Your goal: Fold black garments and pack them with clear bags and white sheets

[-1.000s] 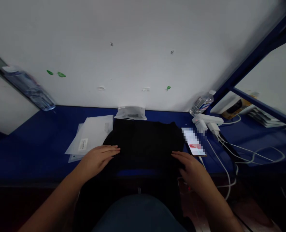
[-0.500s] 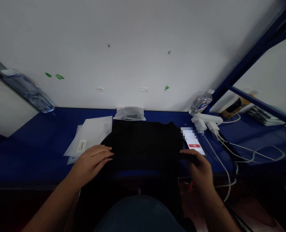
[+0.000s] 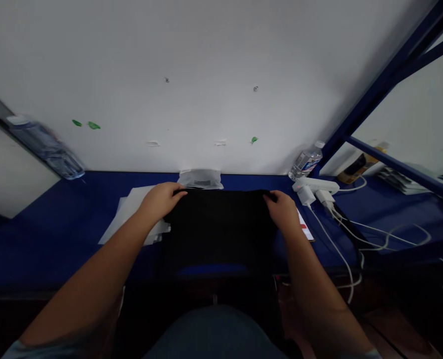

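A black cloth [image 3: 221,224] lies spread over the blue table, its far edge near the wall. My left hand [image 3: 163,199] pinches its far left corner between thumb and fingers. At the far right corner, my right hand [image 3: 281,207] grips the fabric the same way. White plastic bags [image 3: 126,212] lie under and beside my left forearm. Just beyond the cloth, a clear bag [image 3: 200,178] rests against the wall. A phone [image 3: 306,227] with a lit screen is partly hidden by my right hand and wrist.
A white power strip [image 3: 321,185] with plugged-in chargers and trailing cables [image 3: 335,242] sits on the right of the blue table [image 3: 57,214]. One bottle [image 3: 307,160] stands tilted behind it; a larger bottle [image 3: 49,147] leans at the far left. Blue frame bars rise at the right.
Both hands have moved forward, toward the wall, from the cloth's sides to its far corners. My right hand now covers part of the phone, and my left arm lies over the white bags.
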`<state>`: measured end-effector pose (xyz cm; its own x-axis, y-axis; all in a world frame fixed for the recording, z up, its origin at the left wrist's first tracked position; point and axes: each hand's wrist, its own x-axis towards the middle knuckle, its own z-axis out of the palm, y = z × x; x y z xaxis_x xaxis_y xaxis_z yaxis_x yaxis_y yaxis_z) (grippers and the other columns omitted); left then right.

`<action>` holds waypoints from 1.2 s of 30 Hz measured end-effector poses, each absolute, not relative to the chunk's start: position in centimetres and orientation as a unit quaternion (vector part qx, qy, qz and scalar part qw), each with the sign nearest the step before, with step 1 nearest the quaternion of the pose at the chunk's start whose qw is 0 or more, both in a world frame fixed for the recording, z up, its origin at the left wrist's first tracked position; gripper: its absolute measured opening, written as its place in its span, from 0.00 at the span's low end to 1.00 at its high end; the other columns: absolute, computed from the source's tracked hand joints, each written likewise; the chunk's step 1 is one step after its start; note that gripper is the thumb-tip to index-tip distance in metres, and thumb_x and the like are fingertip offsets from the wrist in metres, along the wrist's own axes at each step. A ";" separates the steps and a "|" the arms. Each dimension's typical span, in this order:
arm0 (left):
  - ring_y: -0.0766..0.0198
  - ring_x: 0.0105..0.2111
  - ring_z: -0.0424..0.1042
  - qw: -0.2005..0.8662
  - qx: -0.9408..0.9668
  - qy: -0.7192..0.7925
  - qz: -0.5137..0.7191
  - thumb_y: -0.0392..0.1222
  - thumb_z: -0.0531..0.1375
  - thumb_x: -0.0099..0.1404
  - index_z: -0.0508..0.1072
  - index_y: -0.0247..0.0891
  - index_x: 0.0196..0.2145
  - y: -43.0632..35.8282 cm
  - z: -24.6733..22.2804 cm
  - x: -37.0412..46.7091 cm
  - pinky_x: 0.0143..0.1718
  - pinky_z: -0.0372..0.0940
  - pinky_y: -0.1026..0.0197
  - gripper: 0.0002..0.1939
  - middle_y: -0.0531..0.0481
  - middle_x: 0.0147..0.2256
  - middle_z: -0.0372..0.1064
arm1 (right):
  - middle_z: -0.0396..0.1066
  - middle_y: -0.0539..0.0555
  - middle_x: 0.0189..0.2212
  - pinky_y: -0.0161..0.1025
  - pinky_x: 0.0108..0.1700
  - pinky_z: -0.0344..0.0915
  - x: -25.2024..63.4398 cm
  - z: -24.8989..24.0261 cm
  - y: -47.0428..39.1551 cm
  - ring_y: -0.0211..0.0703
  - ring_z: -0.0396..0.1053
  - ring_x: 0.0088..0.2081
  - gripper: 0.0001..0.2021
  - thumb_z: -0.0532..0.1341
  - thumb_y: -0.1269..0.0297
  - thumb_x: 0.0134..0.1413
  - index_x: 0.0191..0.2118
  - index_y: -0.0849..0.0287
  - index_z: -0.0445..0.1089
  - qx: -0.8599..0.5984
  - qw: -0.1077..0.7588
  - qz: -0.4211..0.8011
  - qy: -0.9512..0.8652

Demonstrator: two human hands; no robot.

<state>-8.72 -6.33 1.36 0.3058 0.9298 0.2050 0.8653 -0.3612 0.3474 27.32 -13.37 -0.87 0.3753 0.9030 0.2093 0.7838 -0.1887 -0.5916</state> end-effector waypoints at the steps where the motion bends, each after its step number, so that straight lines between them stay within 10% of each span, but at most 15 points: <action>1: 0.50 0.42 0.77 0.077 0.805 0.561 0.179 0.49 0.57 0.70 0.81 0.42 0.42 -5.9 1.1 -8.6 0.44 0.70 0.50 0.14 0.44 0.42 0.80 | 0.79 0.61 0.39 0.41 0.42 0.65 27.3 -1.0 -12.9 0.53 0.76 0.43 0.13 0.59 0.60 0.63 0.45 0.60 0.78 -0.768 0.305 0.083 -0.557; 11: 0.49 0.59 0.69 -0.013 0.887 0.424 0.180 0.48 0.51 0.76 0.70 0.37 0.60 -9.3 -1.1 -7.2 0.60 0.64 0.44 0.22 0.39 0.61 0.68 | 0.69 0.70 0.57 0.59 0.60 0.60 24.9 -2.7 -13.6 0.63 0.65 0.58 0.24 0.57 0.65 0.63 0.63 0.66 0.67 -0.713 0.249 -0.143 -0.640; 20: 0.46 0.69 0.57 0.058 0.928 0.357 0.087 0.58 0.53 0.74 0.55 0.35 0.71 -10.7 -5.0 -7.3 0.67 0.57 0.42 0.36 0.35 0.70 0.53 | 0.55 0.64 0.71 0.61 0.69 0.55 22.7 -5.4 -15.9 0.60 0.52 0.71 0.33 0.59 0.50 0.66 0.71 0.59 0.58 -0.558 0.119 0.024 -0.821; 36: 0.53 0.64 0.66 0.068 0.931 0.344 0.101 0.43 0.51 0.76 0.63 0.37 0.67 -11.5 -3.5 -7.3 0.64 0.63 0.47 0.25 0.40 0.66 0.62 | 0.70 0.60 0.62 0.53 0.65 0.63 25.1 -4.5 -16.6 0.49 0.67 0.64 0.34 0.50 0.87 0.52 0.63 0.61 0.70 -0.568 0.151 0.002 -0.809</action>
<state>-7.27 -11.51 -3.46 0.7436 0.6536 0.1408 0.6263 -0.7547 0.1954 25.06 -16.62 -4.47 -0.3101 0.9196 0.2414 0.9183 0.3554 -0.1742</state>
